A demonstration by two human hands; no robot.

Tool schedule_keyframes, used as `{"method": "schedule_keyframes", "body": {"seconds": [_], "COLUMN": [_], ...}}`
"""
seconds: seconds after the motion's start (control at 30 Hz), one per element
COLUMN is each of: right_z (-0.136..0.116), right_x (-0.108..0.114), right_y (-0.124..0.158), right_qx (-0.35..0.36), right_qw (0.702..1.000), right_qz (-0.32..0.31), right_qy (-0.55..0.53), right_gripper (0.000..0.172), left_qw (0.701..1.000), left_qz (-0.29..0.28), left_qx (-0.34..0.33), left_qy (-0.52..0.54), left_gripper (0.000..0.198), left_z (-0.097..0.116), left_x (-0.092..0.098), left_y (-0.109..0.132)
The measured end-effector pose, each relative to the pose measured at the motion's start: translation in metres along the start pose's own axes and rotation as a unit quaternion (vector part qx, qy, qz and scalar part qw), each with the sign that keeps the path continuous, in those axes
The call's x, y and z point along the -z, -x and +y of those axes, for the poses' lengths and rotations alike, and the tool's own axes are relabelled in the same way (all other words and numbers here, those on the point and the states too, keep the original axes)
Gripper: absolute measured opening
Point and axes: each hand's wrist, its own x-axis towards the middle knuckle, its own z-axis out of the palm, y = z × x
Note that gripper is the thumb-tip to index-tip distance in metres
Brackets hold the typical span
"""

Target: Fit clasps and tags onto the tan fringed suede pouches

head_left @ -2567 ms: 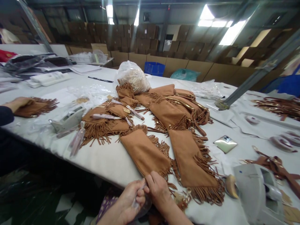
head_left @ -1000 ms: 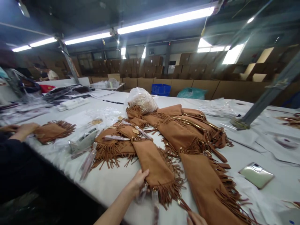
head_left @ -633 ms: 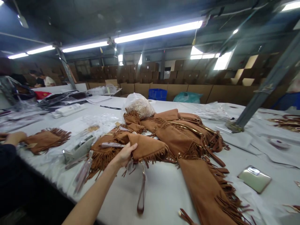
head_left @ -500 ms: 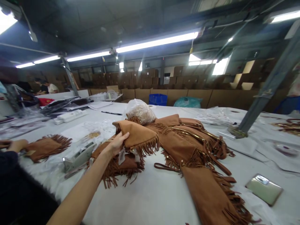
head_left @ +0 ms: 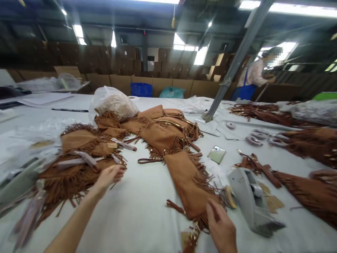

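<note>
Fringed bag (head_left: 79,140) moved onto pile (head_left: 61,181); heap (head_left: 158,137) seemingly pending.
Left hand (head_left: 109,177) half-curled, apparently empty; right hand (head_left: 222,225) part-curled at flat bag (head_left: 184,179), grip unclear.

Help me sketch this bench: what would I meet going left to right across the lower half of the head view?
Blurred grey tape dispenser, left hand, fringed bag, right hand, second grey tape dispenser.

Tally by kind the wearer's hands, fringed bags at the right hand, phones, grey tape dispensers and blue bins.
Wearer's hands, left hand and right hand: 2
Fringed bags at the right hand: 1
Phones: 1
Grey tape dispensers: 2
Blue bins: 1
Total: 7
</note>
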Motion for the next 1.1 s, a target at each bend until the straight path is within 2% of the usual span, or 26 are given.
{"method": "schedule_keyframes", "body": {"seconds": [0.07, 0.13, 0.23, 0.3, 0.37, 0.47, 0.6, 0.7, 0.77, 0.87, 0.93, 1.03, 1.1], "right_z": [0.008, 0.013, 0.016, 0.017, 0.019, 0.024, 0.026, 0.015, 0.001, -0.025, -0.043, -0.061, -0.069], "right_x": [0.007, 0.004, -0.015, -0.030, -0.043, -0.053, -0.050, -0.038, -0.026, -0.009, -0.005, -0.021, -0.046], "right_y": [-0.020, -0.040, -0.067, -0.081, -0.089, -0.095, -0.101, -0.106, -0.108, -0.106, -0.102, -0.094, -0.087], "right_qx": [-0.026, -0.009, 0.024, 0.024, 0.016, 0.001, -0.011, -0.012, -0.013, -0.019, -0.038, -0.029, 0.024], "right_qw": [0.999, 0.998, 0.994, 0.990, 0.988, 0.987, 0.990, 0.994, 0.995, 0.998, 0.998, 0.998, 0.999], "right_qz": [-0.022, -0.051, -0.075, -0.088, -0.099, -0.107, -0.098, -0.083, -0.076, -0.062, -0.027, 0.010, -0.025], "right_qy": [0.022, 0.033, 0.079, 0.109, 0.121, 0.123, 0.101, 0.076, 0.055, 0.011, -0.035, -0.046, -0.008], "right_gripper": [0.039, 0.039, 0.037, 0.036, 0.031, 0.023, 0.023, 0.023, 0.025, 0.029, 0.032, 0.035, 0.037], "left_qw": [0.994, 0.980, 0.961, 0.953, 0.952, 0.955, 0.958, 0.959, 0.956, 0.951, 0.952, 0.965, 0.979], "left_qz": [-0.090, -0.156, -0.217, -0.241, -0.250, -0.250, -0.260, -0.271, -0.281, -0.292, -0.285, -0.244, -0.186], "left_qx": [0.058, 0.098, 0.138, 0.153, 0.159, 0.153, 0.119, 0.062, 0.020, -0.028, -0.046, -0.053, -0.055], "left_qy": [0.036, 0.073, 0.099, 0.097, 0.082, 0.046, 0.025, 0.050, 0.074, 0.096, 0.097, 0.082, 0.062], "left_gripper": [0.046, 0.047, 0.043, 0.043, 0.045, 0.044, 0.024, 0.006, 0.012, 0.020, 0.022, 0.025, 0.025], "left_z": [-0.031, -0.051, -0.065, -0.068, -0.069, -0.069, -0.062, -0.042, -0.022, 0.008, 0.019, 0.013, -0.003], "left_x": [-0.037, -0.081, -0.142, -0.170, -0.187, -0.200, -0.213, -0.216, -0.209, -0.182, -0.157, -0.120, -0.099], "left_y": [0.017, 0.032, 0.047, 0.050, 0.047, 0.038, 0.034, 0.037, 0.038, 0.039, 0.042, 0.049, 0.052]}}
